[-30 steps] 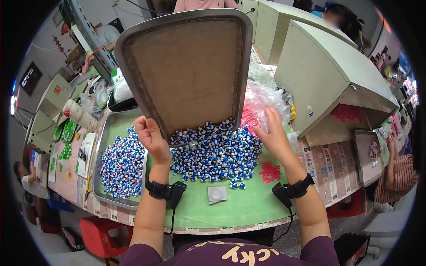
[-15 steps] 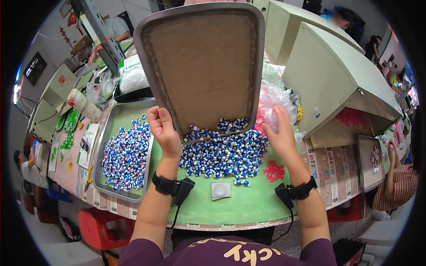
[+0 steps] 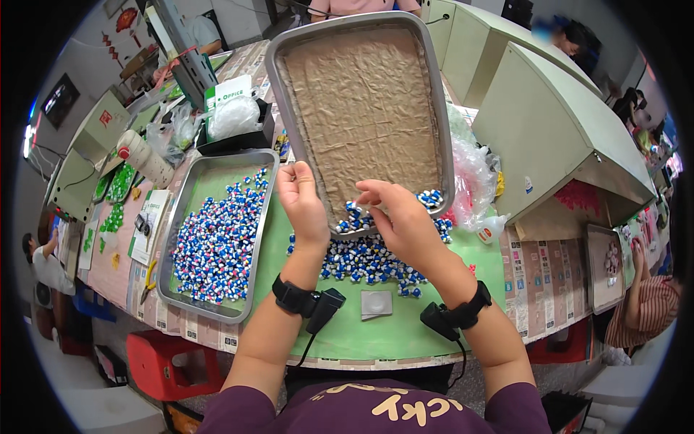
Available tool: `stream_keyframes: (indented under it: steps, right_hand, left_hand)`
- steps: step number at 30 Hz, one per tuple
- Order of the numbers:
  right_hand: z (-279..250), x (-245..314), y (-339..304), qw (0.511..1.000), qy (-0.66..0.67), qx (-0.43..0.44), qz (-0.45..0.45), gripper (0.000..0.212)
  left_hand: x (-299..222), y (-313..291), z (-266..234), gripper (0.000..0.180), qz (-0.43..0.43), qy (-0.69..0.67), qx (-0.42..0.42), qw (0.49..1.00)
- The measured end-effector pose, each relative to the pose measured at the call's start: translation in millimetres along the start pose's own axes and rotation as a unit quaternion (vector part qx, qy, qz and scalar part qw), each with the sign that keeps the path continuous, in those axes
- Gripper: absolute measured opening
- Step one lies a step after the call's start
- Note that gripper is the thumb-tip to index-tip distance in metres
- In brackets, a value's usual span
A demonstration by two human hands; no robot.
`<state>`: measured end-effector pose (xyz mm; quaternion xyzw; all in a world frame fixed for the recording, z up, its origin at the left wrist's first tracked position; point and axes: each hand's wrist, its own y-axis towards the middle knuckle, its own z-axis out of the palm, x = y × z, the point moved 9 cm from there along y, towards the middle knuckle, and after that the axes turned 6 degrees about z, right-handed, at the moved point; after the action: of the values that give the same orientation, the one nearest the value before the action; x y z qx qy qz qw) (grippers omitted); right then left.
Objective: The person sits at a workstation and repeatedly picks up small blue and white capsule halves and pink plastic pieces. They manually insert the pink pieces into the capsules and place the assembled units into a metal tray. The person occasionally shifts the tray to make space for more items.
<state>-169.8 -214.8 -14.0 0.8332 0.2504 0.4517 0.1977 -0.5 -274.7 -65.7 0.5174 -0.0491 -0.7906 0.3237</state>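
Note:
A large grey metal tray (image 3: 361, 101) with a crinkled brown lining is tilted steeply over the green mat (image 3: 347, 340). My left hand (image 3: 302, 206) grips its near left edge, fingers wrapped around the rim. Small blue-and-white pieces (image 3: 429, 200) lie along the tray's lower end. My right hand (image 3: 405, 220) reaches over that end, thumb and fingers apart and curved beside the pieces; whether it touches any, I cannot tell. Beneath the tray spreads a pile of the same pieces (image 3: 361, 262), partly hidden by my right hand and the tray.
At left a second metal tray (image 3: 168, 286) holds many blue-and-white pieces. A small grey square block (image 3: 376, 304) lies on the mat. Clear plastic bags (image 3: 473, 192) and a cream metal housing (image 3: 557, 137) stand to the right. Yellow-handled scissors (image 3: 150, 278) lie far left.
The tray has shifted right and leans back less, showing more of its lining. My right hand has moved left from beside the tray to over its lower end. My left hand keeps its grip.

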Motion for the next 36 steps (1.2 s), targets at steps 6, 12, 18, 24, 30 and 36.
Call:
stream_keyframes:
  steps: [6, 12, 18, 24, 30, 36]
  right_hand:
    - [19, -2, 4, 0.999, -0.029, 0.038, 0.015, 0.043]
    - [22, 5, 5, 0.995, -0.085, 0.045, -0.011, 0.045]
    - [29, 12, 4, 0.989, -0.104, 0.083, -0.056, 0.045]
    - [32, 2, 2, 0.988, -0.105, 0.108, -0.041, 0.041]
    - [-5, 14, 7, 0.998, -0.049, 0.016, -0.027, 0.032]
    - [-92, -4, -24, 0.983, 0.112, -0.022, 0.145, 0.021]
  left_hand:
    - [15, -6, -4, 0.018, -0.067, -0.021, -0.025, 0.997]
    - [22, -9, -2, 0.018, -0.088, -0.033, -0.032, 0.995]
    - [28, -8, -8, 0.013, -0.120, -0.030, -0.020, 0.992]
    - [28, -11, 3, 0.020, -0.131, -0.027, -0.011, 0.991]
    - [28, -5, -1, 0.018, -0.110, -0.031, -0.001, 0.993]
    - [8, 16, -15, 0.016, -0.002, -0.009, 0.008, 1.000]
